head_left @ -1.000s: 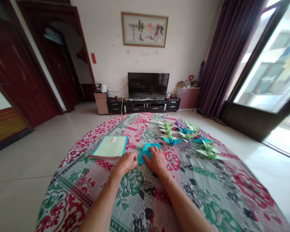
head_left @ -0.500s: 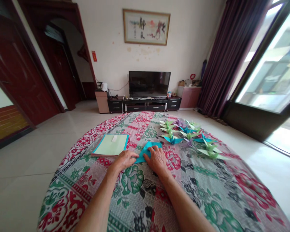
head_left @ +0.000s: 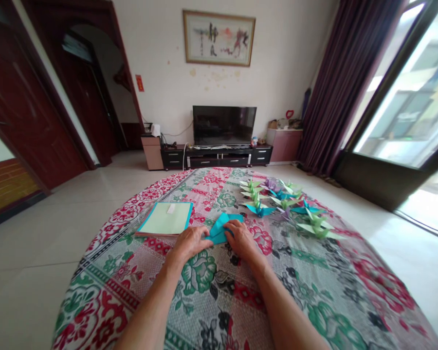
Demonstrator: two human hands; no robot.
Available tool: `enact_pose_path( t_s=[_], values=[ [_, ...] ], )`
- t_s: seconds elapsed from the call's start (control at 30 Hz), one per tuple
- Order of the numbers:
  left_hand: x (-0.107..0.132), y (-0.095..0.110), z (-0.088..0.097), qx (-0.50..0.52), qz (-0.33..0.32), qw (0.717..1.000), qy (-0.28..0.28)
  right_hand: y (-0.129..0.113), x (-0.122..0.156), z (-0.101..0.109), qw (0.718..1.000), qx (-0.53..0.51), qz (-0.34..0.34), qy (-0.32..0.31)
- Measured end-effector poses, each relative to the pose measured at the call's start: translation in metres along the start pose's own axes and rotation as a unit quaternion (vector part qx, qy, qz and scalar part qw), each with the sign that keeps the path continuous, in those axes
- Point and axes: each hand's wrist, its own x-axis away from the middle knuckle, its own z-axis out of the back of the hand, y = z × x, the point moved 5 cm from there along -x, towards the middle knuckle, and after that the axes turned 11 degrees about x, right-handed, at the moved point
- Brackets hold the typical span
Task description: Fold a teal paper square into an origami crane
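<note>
floral tablecloth point(head_left: 314, 291); left hand point(head_left: 191, 242) and right hand point(head_left: 242, 238) both pinching teal paper point(head_left: 219, 226); framed calligraphy point(head_left: 219, 38) too blurred to read

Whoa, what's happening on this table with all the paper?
A person has both the left hand and the right hand on a teal paper sheet, close together on the flowery tablecloth. A stack of paper lies just to the left. A cluster of folded paper cranes in green, teal and purple sits farther back on the right.
</note>
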Motion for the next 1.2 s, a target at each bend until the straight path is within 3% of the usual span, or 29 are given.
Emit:
enact_pose_path(
  t_s=[0.5,0.77,1.2],
  values=[
    [0.0023,-0.0014,0.0027,0.025,0.008,0.999,-0.021,-0.0017,0.0017,-0.0009,0.999,0.042,-0.023,0.017],
    [0.0040,-0.0023,0.0039,0.063,-0.020,0.997,-0.044,-0.0023,0.0017,-0.0027,0.994,0.052,-0.081,0.042],
    [0.0034,-0.0007,0.0029,0.032,-0.039,0.996,-0.073,-0.0069,0.0014,0.0014,0.996,0.058,-0.066,0.015]
  ],
)
